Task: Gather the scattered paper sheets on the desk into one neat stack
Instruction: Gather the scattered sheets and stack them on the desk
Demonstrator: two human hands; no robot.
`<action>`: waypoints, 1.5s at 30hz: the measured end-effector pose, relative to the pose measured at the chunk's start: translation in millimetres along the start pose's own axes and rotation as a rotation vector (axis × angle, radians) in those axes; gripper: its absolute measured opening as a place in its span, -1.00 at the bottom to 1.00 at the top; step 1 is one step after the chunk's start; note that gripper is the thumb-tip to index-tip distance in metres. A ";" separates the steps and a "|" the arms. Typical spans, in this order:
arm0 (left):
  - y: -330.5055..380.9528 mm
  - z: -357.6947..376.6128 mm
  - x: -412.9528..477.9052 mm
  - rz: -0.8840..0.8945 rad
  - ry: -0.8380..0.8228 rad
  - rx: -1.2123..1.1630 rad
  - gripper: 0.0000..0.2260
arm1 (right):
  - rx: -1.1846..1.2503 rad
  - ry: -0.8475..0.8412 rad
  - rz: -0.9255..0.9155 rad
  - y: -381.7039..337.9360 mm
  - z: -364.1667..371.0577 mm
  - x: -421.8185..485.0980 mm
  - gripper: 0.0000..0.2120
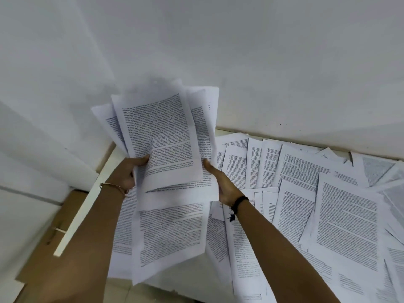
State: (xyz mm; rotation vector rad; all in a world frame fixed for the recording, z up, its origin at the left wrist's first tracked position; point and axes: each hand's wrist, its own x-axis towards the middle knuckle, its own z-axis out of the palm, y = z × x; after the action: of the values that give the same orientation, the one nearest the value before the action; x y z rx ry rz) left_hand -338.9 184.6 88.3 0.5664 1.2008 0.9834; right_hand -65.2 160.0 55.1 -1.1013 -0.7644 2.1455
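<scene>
The left hand [129, 171] and right hand [220, 184] each grasped a side of the fanned bundle [161, 136], raised at 11 o'clock. Loose sheets [328, 215] covered the counter [179, 290] from 2 to 5 o'clock. Tapping the bundle's lower edge square would probably neaten it.

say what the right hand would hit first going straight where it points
Probably the wall. The right hand grips the held sheets and points up and away; beyond them only wall shows, though depth is unclear.
</scene>
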 end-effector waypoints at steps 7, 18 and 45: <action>-60.6 46.2 7.8 -0.133 -0.044 0.067 -0.80 | -0.274 0.261 -0.103 -16.3 -61.0 -33.0 -0.59; -188.9 64.8 34.1 -0.127 0.319 0.284 -0.56 | -0.767 0.633 0.064 47.3 -139.1 -64.4 -0.48; -150.2 74.4 69.8 -0.111 0.257 0.648 -0.49 | -0.778 0.750 -0.154 29.6 -117.8 25.1 -0.49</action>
State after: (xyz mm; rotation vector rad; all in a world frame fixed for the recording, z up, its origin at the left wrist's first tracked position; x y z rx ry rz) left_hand -216.7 180.6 -46.0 0.8844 1.7779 0.5679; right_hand 15.1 184.3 -36.2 -1.9808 -1.2649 1.1200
